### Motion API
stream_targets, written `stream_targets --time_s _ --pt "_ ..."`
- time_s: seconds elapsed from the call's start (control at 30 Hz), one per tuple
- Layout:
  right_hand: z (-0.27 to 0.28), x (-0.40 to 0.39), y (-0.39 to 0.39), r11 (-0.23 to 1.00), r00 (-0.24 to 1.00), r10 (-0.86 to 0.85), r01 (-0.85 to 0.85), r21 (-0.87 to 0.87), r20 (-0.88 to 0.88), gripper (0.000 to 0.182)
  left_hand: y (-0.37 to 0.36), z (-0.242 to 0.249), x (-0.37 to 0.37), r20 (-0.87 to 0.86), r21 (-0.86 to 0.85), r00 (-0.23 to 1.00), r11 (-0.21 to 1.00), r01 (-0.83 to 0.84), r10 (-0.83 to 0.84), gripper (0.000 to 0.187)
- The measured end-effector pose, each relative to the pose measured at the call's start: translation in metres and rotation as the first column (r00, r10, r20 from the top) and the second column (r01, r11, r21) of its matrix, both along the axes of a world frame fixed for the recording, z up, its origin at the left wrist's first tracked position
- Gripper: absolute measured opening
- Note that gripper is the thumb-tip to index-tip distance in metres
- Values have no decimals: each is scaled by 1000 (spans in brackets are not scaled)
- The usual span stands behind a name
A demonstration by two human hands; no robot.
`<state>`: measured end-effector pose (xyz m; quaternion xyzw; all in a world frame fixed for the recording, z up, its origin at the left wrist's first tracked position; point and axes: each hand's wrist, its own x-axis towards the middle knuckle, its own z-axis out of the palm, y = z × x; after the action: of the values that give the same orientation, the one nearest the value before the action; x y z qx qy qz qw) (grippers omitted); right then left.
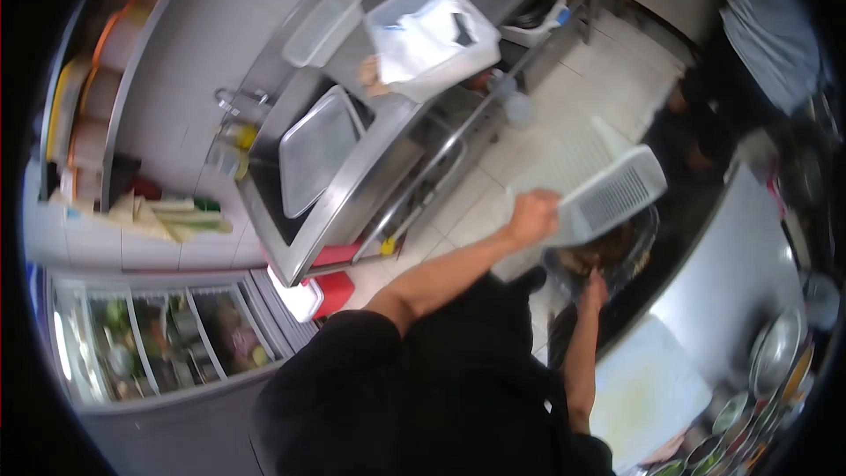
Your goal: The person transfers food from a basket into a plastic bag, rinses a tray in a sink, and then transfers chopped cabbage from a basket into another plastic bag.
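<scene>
My left hand (535,216) is closed on the edge of a white plastic basket (617,194) with slotted sides. The basket is tilted and blurred by motion, held above and beside a dark round bin (650,234). Brownish matter (599,256) lies in this bin, which seems to have a clear plastic liner. At the bin's near side is my right hand (597,289), its fingers curled and closed; what they grip is too blurred to make out.
A steel sink counter (352,176) bears a metal tray (322,150) and a white tub (449,62). On the right is a worktop with a cutting board (648,392). A glass-topped fridge (167,335) stands at lower left. Another person (775,35) is at upper right.
</scene>
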<state>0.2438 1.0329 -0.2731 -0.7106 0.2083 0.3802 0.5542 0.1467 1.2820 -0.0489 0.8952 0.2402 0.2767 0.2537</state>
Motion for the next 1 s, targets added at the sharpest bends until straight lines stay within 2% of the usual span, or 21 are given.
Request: stream_targets --time_s 0.1,0.2,0.27,0.33,0.4,0.47,0.53,0.6,0.7,0.8,0.87,0.93,1.0 --pt "84 -11 21 999 998 -42 41 -34 -47 36 7 36 -26 -88 -76 995 995 -63 56 17" --pt "98 -20 21 997 998 -58 57 42 18 32 16 77 -68 61 -244 981 956 -162 182 21" --pt "102 -24 22 997 997 -54 51 58 61 28 33 104 -105 92 -593 943 778 -208 321 26" --pt "102 -26 32 999 996 -22 18 49 82 26 54 147 -156 180 -719 876 667 -193 448 25" --pt "120 -35 46 999 993 18 -23 43 119 24 73 178 -228 230 -720 812 655 -229 537 27" --pt "144 -47 66 996 984 72 -79 39 161 23 86 204 -318 15 -705 738 531 -470 674 28" --pt "151 -62 87 982 965 140 -164 93 221 30 83 238 -402 11 -656 599 458 -600 800 32" --pt "167 -84 118 960 944 201 -242 137 263 33 66 251 -476 136 -730 330 320 -604 934 27" --pt "184 -123 167 906 910 308 -370 208 277 33 26 249 -585 206 -749 32 179 -638 978 14" --pt "214 -179 220 848 867 366 -460 261 339 35 -28 235 -661 175 -843 -344 -40 -536 922 14" --pt "245 -227 262 795 789 466 -572 202 399 32 -57 228 -697 183 -886 -574 -119 -448 798 17" --pt "265 -273 299 724 722 522 -657 210 454 26 -101 192 -745 184 -946 -657 -50 -320 731 22" --pt "278 -313 339 623 647 575 -743 245 500 26 -132 164 -778 131 -955 -737 -116 -274 663 27"
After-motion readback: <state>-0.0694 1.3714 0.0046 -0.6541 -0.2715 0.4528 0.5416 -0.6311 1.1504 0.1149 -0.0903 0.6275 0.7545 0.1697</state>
